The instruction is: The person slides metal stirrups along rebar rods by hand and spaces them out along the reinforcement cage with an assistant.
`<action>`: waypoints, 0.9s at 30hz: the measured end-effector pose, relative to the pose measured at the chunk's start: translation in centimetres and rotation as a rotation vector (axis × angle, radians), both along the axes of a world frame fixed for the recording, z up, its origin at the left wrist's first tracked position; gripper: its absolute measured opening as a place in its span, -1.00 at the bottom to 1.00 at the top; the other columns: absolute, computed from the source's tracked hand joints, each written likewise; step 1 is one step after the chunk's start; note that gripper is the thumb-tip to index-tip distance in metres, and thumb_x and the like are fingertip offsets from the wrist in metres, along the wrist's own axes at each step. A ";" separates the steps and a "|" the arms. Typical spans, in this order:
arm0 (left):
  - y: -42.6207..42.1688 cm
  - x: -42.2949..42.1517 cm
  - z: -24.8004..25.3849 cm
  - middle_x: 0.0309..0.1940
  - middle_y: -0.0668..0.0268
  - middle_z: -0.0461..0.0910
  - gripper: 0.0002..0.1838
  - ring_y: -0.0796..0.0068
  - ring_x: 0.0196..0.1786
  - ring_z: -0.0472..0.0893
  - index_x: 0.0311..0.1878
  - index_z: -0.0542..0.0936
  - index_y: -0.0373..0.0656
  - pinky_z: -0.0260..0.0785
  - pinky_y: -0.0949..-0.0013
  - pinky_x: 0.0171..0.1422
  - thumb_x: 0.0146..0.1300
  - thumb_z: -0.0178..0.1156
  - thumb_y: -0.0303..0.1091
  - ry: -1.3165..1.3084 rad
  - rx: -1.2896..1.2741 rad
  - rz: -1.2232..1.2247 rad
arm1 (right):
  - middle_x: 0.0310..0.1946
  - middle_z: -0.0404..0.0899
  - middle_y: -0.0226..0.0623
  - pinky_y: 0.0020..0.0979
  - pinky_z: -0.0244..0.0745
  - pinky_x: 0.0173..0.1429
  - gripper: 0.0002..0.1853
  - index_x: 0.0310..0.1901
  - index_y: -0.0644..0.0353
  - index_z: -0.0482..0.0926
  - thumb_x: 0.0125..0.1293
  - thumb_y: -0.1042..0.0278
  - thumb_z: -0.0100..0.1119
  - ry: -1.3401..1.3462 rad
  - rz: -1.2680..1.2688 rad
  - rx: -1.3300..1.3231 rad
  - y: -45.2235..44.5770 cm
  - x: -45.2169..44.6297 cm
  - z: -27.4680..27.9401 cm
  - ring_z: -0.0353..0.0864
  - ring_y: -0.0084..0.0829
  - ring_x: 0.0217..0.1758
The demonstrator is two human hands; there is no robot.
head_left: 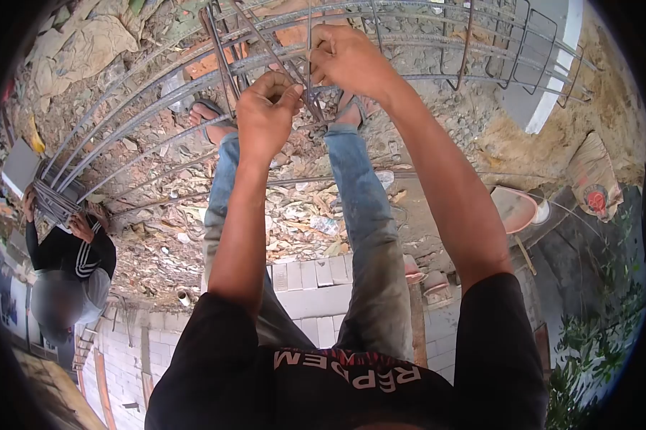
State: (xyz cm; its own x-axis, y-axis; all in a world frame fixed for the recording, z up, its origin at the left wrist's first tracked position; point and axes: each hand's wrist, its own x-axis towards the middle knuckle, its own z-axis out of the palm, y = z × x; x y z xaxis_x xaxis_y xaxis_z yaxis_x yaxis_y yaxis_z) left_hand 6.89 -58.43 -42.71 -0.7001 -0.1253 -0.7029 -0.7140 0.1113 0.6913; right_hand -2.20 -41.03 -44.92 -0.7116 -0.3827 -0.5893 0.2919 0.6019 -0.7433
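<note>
Pale grey rectangular blocks (312,275) lie beneath the person's faded blue jeans (366,208); beyond them spreads brown, rubble-strewn ground (158,251), in an open-air work area. Farther out at the right, a grey slab with a white edge (534,79) stands beside sandy soil.

Two dark sandals (208,109) are on the person's feet. One shallow reddish basin (515,209) and one torn brown paper sack (596,179) lie to the right. One co-worker (86,261) at the left has two hands on a bundle of grey metal stirrups (56,204). The long bars overlap too much to count.

The grey and rust-brown steel rebar cage (416,77) crosses in front of the person above the rubble, its ribbed bars appearing curved, with angular stirrups around them. The left hand (267,115) is curled, thumb and fingertips drawn together at the slanting stirrups; what they pinch is too small to tell. The right hand (351,61), just beside it, has its fingers bent against a thin upright stirrup leg; whether they clench it cannot be told.
</note>
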 end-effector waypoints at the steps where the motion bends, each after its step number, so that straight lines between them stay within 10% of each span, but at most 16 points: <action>1: -0.2 0.0 0.1 -0.40 0.19 0.77 -0.87 0.53 -0.38 0.70 -0.14 0.70 -0.37 0.55 0.41 -0.25 0.41 0.40 -0.48 0.007 -0.021 -0.066 | -0.32 0.77 -0.13 -0.36 0.73 -0.14 -0.85 -0.14 0.35 0.63 0.52 0.41 0.19 0.212 0.125 0.067 -1.2 0.5 0.2 0.86 -0.35 -0.28; 14: -2.4 1.1 -0.5 -0.34 0.24 0.78 -0.89 0.57 -0.33 0.73 -0.09 0.70 -0.33 0.58 0.43 -0.21 0.46 0.36 -0.47 0.004 -0.160 -0.217 | -0.34 0.75 -0.15 -0.32 0.72 -0.24 -0.89 -0.17 0.33 0.56 0.50 0.45 0.16 -0.091 -0.214 0.044 0.8 2.7 1.5 0.83 -0.35 -0.34; 17: -1.0 0.8 -1.4 -0.34 0.21 0.79 -0.89 0.52 -0.33 0.75 -0.09 0.70 -0.35 0.60 0.39 -0.20 0.46 0.36 -0.48 0.070 -0.178 -0.163 | -0.43 0.70 0.10 0.01 0.61 -0.13 -0.83 -0.19 0.32 0.62 0.36 0.37 0.20 0.012 -0.221 0.025 1.2 3.3 1.2 0.73 0.17 -0.29; 27: 1.8 -0.3 -1.8 -0.30 0.08 0.81 -0.82 0.39 -0.32 0.78 0.01 0.76 -0.34 0.61 0.30 -0.15 0.49 0.30 -0.44 0.062 -0.178 -0.238 | -0.36 0.71 0.16 0.17 0.56 -0.10 -0.86 -0.16 0.28 0.59 0.43 0.37 0.20 0.143 -0.132 0.270 -0.3 6.0 5.8 0.71 0.28 -0.23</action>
